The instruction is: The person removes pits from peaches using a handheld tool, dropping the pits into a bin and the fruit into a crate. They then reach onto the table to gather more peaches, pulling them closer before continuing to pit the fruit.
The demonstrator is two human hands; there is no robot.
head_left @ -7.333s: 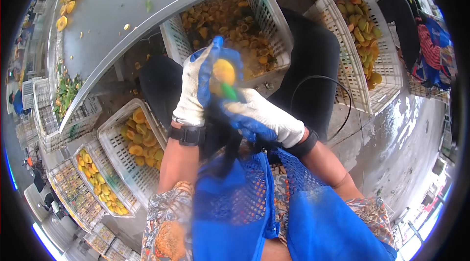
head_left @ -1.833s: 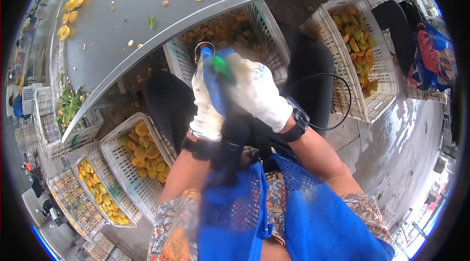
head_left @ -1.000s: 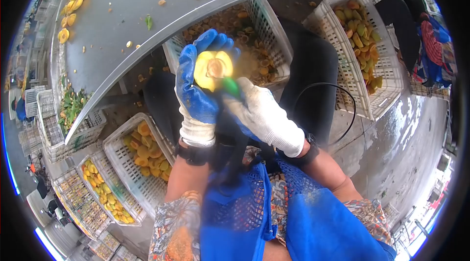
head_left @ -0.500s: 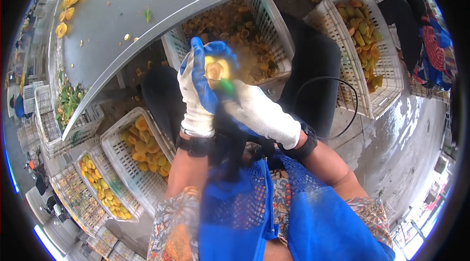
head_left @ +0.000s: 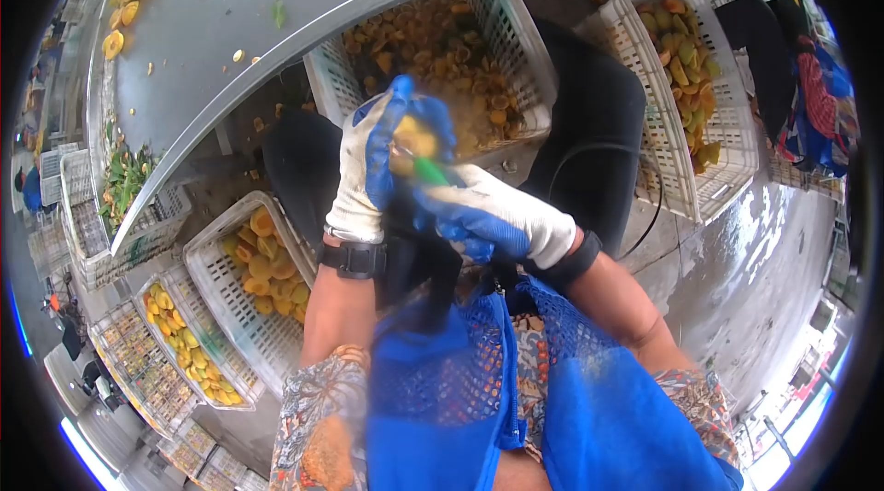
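Note:
My left hand, in a white glove with a blue-coated palm, is wrapped round a yellow peach half, held cut side toward my right hand. My right hand, gloved the same way, grips a green-handled pitting tool. The tool's metal tip meets the cut face of the fruit, blurred by motion. Both hands are over the near end of a white crate that holds scraps and pits between my knees.
A metal table with a raised rim curves ahead, with fruit halves and a leaf on it. Crates of yellow fruit stand at left and right. A dark cable loops beside my right knee. Another person's legs show at far right.
The right hand has rolled, so its blue fingers now show and more of the green handle is visible. The left hand has shifted slightly and still holds the fruit.

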